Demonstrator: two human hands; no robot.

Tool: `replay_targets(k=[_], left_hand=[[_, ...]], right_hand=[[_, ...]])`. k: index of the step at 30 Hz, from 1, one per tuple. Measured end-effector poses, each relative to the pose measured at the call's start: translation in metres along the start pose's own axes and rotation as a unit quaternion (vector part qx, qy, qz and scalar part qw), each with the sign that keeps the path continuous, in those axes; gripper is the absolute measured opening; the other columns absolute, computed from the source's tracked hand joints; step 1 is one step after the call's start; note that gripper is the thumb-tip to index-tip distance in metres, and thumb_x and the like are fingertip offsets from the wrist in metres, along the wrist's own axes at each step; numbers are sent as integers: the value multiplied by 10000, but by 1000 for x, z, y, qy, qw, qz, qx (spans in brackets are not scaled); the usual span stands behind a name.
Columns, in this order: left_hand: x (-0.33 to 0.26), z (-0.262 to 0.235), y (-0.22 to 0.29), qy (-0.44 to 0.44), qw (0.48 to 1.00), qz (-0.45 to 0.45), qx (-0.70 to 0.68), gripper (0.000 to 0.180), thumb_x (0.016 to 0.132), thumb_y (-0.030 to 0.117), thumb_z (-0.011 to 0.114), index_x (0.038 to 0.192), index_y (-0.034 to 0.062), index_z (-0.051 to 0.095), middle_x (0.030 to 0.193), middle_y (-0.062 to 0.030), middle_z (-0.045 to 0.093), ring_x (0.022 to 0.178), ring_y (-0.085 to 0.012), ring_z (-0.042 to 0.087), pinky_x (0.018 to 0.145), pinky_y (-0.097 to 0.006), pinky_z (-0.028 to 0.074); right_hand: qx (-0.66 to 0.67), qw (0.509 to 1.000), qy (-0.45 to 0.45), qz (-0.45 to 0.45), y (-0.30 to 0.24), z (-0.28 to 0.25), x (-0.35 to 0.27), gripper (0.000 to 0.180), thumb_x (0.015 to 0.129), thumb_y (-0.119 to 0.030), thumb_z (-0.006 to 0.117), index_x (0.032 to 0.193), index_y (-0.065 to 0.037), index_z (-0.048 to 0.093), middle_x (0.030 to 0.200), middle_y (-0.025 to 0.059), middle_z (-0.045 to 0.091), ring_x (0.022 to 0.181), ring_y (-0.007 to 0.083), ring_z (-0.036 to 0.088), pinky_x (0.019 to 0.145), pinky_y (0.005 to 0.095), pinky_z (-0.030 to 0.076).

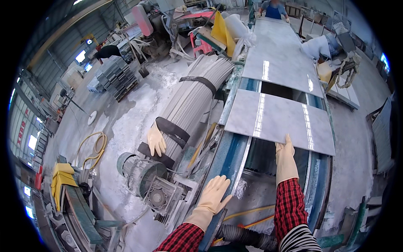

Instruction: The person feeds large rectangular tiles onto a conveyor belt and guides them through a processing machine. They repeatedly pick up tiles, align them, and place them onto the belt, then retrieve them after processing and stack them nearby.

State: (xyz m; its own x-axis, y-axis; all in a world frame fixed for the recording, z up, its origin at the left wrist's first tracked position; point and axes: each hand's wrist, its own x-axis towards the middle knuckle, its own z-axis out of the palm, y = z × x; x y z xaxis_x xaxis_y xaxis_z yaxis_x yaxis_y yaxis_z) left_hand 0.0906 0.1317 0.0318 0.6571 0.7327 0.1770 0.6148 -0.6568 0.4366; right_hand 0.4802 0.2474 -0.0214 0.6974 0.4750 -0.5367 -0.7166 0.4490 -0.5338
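Note:
My left hand (212, 198), in a cream rubber glove, rests with fingers stretched out on the blue side rail (231, 161) of a long conveyor-like bench. At the near edge of a pale grey, polished stone slab (279, 119), my right hand (286, 157), gloved alike, grips with one digit on top; its other fingers are partly hidden at the edge. This slab lies across both rails. Beyond a dark gap, a longer polished slab (281, 52) lies on the same bench. At its far end stands a person in a blue apron (273, 11).
Left of the bench lie a strapped bundle of grey strips (189, 94), a loose cream glove (156, 140) and a motor (140, 174). A yellow hose (100, 147) coils on the wet floor. Stacked slabs (116, 77) stand farther left. A ribbed black hose (247, 236) runs below me.

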Motion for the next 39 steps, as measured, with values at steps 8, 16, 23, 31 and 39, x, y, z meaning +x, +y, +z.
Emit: replay_targets(k=[8, 16, 23, 31, 39], left_hand=[[-1, 0, 0, 36, 999, -20, -32, 653, 998, 272, 775, 1547, -3, 556, 1616, -249, 540, 1516, -472, 489, 1307, -532, 376], [-8, 1, 0, 30, 998, -35, -39, 647, 1007, 272, 756, 1559, 8, 543, 1609, -244, 540, 1516, -459, 488, 1298, -521, 382], [-12, 5, 4, 59, 995, -43, -64, 682, 975, 223, 793, 1567, -6, 543, 1618, -266, 531, 1520, -482, 487, 1297, -524, 394], [-26, 21, -16, 181, 979, -36, -91, 721, 978, 225, 777, 1604, -30, 525, 1654, -340, 479, 1542, -541, 443, 1310, -545, 352], [-101, -11, 9, 138, 990, 8, -17, 651, 1014, 206, 729, 1590, -31, 539, 1650, -309, 507, 1560, -494, 439, 1332, -581, 279]], right_hand=[[-43, 999, -9, -4, -10, 0, -9, 493, 1045, -129, 781, 1425, 115, 581, 1376, 249, 693, 1243, 419, 733, 1056, 563, 665], [-42, 998, -26, 26, -16, -10, -11, 446, 1077, -151, 742, 1413, 108, 603, 1385, 259, 691, 1279, 402, 719, 1091, 510, 656], [-79, 996, -21, 35, -8, -104, -110, 515, 1110, -214, 709, 1473, 111, 541, 1442, 269, 668, 1331, 402, 686, 1187, 515, 597], [-34, 993, 49, 98, 2, -176, -192, 464, 1102, -180, 724, 1408, 121, 549, 1325, 265, 708, 1160, 405, 753, 1026, 570, 672], [-58, 992, 42, 108, 10, -252, -298, 522, 1061, -256, 795, 1379, 86, 561, 1199, 267, 724, 950, 375, 794, 774, 479, 711]])
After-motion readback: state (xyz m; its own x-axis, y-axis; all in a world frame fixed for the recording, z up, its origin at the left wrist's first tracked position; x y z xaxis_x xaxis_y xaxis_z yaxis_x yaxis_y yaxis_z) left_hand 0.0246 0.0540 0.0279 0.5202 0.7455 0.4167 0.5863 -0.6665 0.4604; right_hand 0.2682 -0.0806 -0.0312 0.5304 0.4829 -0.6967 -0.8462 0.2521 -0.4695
